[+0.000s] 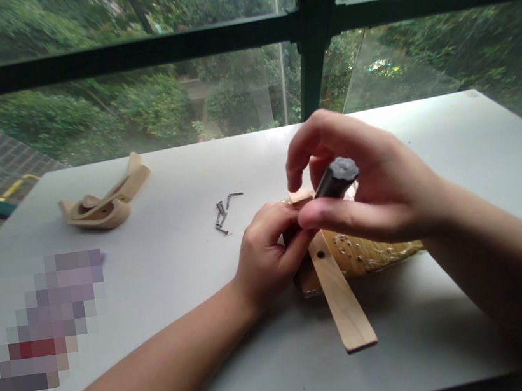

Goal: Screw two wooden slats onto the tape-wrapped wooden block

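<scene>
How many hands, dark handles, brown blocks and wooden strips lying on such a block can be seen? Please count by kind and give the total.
Hands: 2 (left hand, right hand)
Dark handle: 1
Brown block: 1
Wooden strip, partly covered: 1
Total: 5

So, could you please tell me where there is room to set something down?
There is room between the curved wooden pieces and the screws, and on the white table beyond the right hand. It is crowded at the taped block, around the left hand and wooden strip.

Dark-handled tool [335, 180] tilted, pale wooden strip [345, 306] with hole, across brown wrapped block [369, 253]
</scene>
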Action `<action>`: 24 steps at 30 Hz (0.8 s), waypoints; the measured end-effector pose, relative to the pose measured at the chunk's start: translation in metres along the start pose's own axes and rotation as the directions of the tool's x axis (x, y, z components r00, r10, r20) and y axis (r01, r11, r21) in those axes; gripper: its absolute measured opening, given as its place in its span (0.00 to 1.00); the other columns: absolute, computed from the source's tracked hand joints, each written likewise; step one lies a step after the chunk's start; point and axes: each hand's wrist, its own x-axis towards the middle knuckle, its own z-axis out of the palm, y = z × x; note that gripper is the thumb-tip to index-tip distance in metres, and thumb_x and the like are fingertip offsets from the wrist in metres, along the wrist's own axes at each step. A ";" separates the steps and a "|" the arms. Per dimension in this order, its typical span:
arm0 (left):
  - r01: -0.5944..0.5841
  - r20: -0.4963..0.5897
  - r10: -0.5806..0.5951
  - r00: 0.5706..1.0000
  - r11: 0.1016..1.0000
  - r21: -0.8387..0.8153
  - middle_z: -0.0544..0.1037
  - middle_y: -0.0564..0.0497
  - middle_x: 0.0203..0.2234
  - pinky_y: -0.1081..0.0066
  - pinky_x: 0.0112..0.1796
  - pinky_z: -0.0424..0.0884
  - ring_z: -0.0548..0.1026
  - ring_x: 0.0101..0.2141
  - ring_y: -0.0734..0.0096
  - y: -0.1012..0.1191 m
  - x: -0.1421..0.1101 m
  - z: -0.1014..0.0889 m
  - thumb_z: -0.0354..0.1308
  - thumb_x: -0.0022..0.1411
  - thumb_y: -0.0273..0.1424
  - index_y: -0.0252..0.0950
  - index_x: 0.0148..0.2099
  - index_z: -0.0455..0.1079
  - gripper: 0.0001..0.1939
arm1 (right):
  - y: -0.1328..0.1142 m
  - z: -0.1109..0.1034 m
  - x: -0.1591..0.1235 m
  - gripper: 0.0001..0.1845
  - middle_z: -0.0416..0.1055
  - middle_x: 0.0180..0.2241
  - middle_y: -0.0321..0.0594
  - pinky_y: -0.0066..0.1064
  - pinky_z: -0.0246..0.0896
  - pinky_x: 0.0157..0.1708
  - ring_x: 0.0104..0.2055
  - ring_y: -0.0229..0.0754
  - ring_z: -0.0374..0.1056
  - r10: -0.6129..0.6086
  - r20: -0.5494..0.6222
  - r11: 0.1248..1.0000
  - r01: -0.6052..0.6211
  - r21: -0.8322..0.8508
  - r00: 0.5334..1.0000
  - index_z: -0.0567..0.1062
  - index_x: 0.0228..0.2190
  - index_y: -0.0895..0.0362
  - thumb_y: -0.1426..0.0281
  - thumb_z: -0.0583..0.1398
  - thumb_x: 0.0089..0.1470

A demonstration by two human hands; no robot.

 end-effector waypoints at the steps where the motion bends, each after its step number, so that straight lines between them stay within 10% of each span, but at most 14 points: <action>1: 0.005 -0.001 -0.005 1.000 1.000 -0.004 0.81 0.51 0.35 0.66 0.40 0.75 0.77 0.37 0.68 0.000 0.000 0.000 0.62 0.65 0.31 0.39 0.42 0.76 0.03 | -0.004 -0.002 0.000 0.19 0.68 0.36 0.36 0.30 0.59 0.24 0.31 0.36 0.67 0.002 -0.027 0.999 0.000 0.047 1.000 0.69 0.39 0.55 0.57 0.67 0.54; 11: 0.075 -0.014 -0.076 0.997 0.995 -0.071 0.82 0.51 0.38 0.67 0.43 0.74 0.78 0.39 0.69 -0.001 0.001 0.002 0.63 0.65 0.30 0.39 0.42 0.77 0.03 | -0.019 -0.008 -0.004 0.21 0.73 0.52 0.38 0.33 0.74 0.35 0.45 0.41 0.75 -0.107 -0.035 0.990 0.109 0.090 0.994 0.73 0.48 0.55 0.83 0.58 0.55; 24: 0.004 0.022 -0.003 1.000 0.998 -0.068 0.81 0.53 0.38 0.68 0.45 0.72 0.76 0.40 0.70 -0.003 -0.002 0.001 0.65 0.61 0.28 0.38 0.42 0.75 0.07 | -0.001 -0.007 -0.002 0.16 0.74 0.44 0.39 0.27 0.74 0.34 0.38 0.37 0.72 -0.210 -0.020 0.977 0.210 -0.029 0.977 0.74 0.48 0.55 0.78 0.61 0.57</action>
